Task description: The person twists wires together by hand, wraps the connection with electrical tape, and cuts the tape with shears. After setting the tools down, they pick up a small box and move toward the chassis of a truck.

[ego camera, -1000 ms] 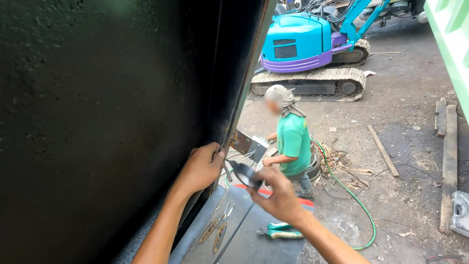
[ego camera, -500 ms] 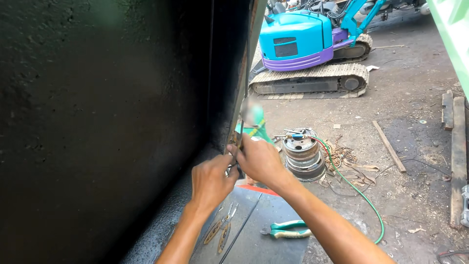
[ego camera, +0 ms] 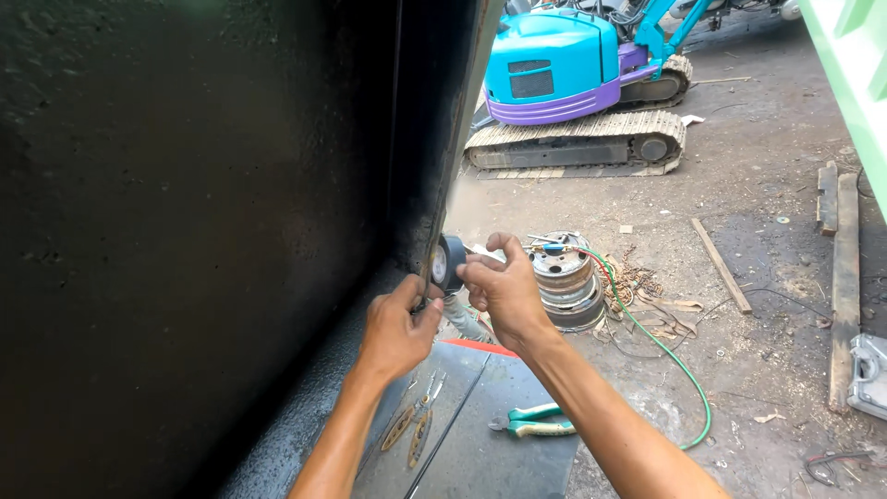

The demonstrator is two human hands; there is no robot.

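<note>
Head view, looking down along a tall black metal panel [ego camera: 185,231] that filled the frame from 7 to 12 o'clock. Left hand [ego camera: 399,328] sat against the panel's rusty vertical edge [ego camera: 443,194], fingers [ego camera: 427,298] curled closed and pinching at the edge; whether they gripped a strip of tape or only the metal could not be told, the spot being in shadow. Right hand [ego camera: 504,291] was just beside the left, at its 2 o'clock, fingers closed around a small dark roll of tape [ego camera: 449,263]. The roll stood on edge, its pale core facing the camera, touching or very near the panel edge just above the left hand.

Below the hands, at 6 o'clock, lay a dark grey metal sheet [ego camera: 499,444] with a red strip along its far edge. On it rested green-handled pliers [ego camera: 536,422], well apart from both hands, and two brownish flat tools [ego camera: 413,427] near the left forearm.

On the dirt ground [ego camera: 767,305] at 3 o'clock of the right hand stood stacked steel wheel rims [ego camera: 565,282], with a green hose [ego camera: 661,346] running from their top toward 5 o'clock. At 12 to 1 o'clock, far off, a turquoise and purple mini excavator [ego camera: 577,88] sat on tracks. Wooden planks [ego camera: 843,277] lay at 3 o'clock near the frame edge.
</note>
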